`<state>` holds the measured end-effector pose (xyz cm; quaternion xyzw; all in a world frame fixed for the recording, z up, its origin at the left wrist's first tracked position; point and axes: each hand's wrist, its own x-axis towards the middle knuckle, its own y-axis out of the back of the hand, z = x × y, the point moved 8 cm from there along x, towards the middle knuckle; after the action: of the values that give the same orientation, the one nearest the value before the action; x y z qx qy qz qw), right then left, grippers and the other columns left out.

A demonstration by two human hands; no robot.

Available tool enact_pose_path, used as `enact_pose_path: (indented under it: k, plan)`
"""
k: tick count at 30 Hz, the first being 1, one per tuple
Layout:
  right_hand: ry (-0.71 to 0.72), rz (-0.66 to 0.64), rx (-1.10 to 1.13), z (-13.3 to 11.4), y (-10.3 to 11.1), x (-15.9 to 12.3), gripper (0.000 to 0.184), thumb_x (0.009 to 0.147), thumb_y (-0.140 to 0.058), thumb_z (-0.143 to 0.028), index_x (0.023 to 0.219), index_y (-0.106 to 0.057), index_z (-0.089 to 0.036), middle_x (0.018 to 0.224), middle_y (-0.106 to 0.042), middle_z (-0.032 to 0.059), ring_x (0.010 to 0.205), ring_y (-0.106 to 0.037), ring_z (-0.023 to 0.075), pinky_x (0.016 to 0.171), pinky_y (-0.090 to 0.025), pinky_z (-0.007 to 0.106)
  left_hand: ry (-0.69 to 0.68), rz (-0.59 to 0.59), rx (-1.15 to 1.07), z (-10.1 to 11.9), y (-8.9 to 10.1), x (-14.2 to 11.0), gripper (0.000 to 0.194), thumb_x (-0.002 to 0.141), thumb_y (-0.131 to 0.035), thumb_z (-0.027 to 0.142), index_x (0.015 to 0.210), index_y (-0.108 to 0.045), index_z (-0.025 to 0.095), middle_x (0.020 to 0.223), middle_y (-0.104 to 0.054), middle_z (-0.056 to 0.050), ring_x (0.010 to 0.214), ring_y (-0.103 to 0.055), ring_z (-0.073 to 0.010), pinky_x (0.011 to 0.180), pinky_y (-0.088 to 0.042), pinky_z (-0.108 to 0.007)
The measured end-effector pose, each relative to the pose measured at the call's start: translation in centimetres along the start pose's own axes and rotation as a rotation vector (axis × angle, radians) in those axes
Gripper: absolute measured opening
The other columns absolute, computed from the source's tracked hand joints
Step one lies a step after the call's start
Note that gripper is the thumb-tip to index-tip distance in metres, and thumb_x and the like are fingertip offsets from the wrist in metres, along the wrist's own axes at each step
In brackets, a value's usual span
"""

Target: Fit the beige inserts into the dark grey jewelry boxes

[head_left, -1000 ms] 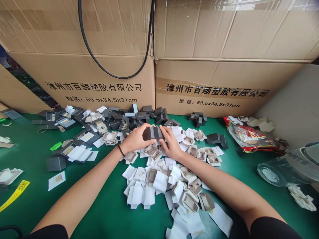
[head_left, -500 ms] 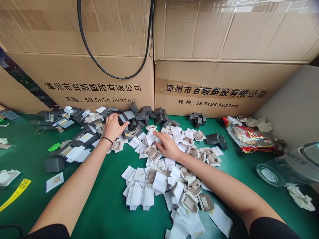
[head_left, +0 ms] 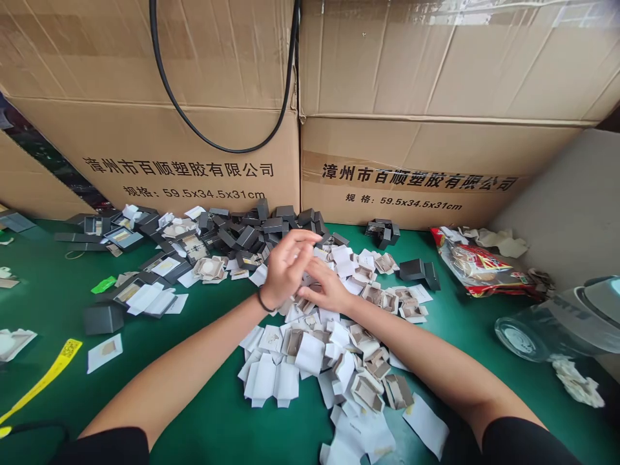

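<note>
Left hand (head_left: pixel 285 268) is hovering, fingers loosely spread, just above the right hand (head_left: pixel 325 292), whose fingers are lying flat on white card inserts (head_left: pixel 310 352); dark boxes (head_left: pixel 261 229) beyond.

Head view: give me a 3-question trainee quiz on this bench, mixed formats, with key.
1. True or false: the left hand is raised above the pile of white paper inserts.
2. Where do the small dark boxes lie? A) heaped against the cardboard cartons B) inside the snack bag C) in the glass jar
3. Fill in: the table top is covered in ____ felt.

Key: 1 true. 2 A. 3 green. The right hand rests low on the inserts, partly hidden behind the left.
</note>
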<state>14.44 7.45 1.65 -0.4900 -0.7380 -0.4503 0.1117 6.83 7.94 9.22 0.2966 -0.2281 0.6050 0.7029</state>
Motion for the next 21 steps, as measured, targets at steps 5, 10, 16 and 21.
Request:
enact_pose_path:
  k: [5, 10, 16, 21]
  plan:
    - [-0.187, -0.031, 0.185, 1.9, -0.8, -0.7, 0.036, 0.081, -0.053, -0.048, 0.093, -0.060, -0.015, 0.075, -0.063, 0.0049, 0.069, -0.056, 0.0180, 0.062, -0.049, 0.031, -0.105, -0.152, -0.024, 1.1, -4.2, 0.7, 0.018, 0.086, -0.047, 0.030, 0.088, -0.060, 0.017, 0.092, -0.063, -0.006, 0.089, -0.060, -0.0157, 0.080, -0.050, -0.031]
    - [-0.010, -0.112, 0.069, 0.2, -1.2, -0.3, 0.024, 0.083, -0.056, -0.038, 0.091, -0.064, -0.017, 0.084, -0.067, 0.0056, 0.082, -0.059, 0.0194, 0.077, -0.046, 0.034, -0.102, -0.214, 0.270, 0.6, -3.0, 2.5, 0.018, 0.085, -0.046, 0.026, 0.084, -0.062, 0.017, 0.085, -0.066, -0.004, 0.080, -0.061, -0.0139, 0.077, -0.048, -0.028]
    - [0.009, -0.035, -0.050, -0.4, -0.6, -0.1, 0.020, 0.086, -0.051, -0.034, 0.087, -0.063, -0.018, 0.081, -0.065, 0.0058, 0.086, -0.055, 0.0184, 0.082, -0.042, 0.034, 0.083, -0.283, 0.798, -4.5, 4.5, 2.3, 0.022, 0.083, -0.044, 0.026, 0.089, -0.064, 0.018, 0.101, -0.064, -0.005, 0.100, -0.055, -0.0200, 0.092, -0.041, -0.034]
    - [-0.185, 0.193, 0.019, 1.5, 1.3, -0.2, 0.038, 0.091, -0.040, -0.037, 0.059, -0.047, -0.018, 0.059, -0.048, -0.0002, 0.066, -0.047, 0.0137, 0.065, -0.040, 0.026, 0.268, -0.143, 1.242, -7.3, 9.8, 0.0, 0.032, 0.082, -0.042, 0.029, 0.108, -0.058, 0.020, 0.121, -0.053, -0.011, 0.115, -0.044, -0.0310, 0.094, -0.036, -0.048]
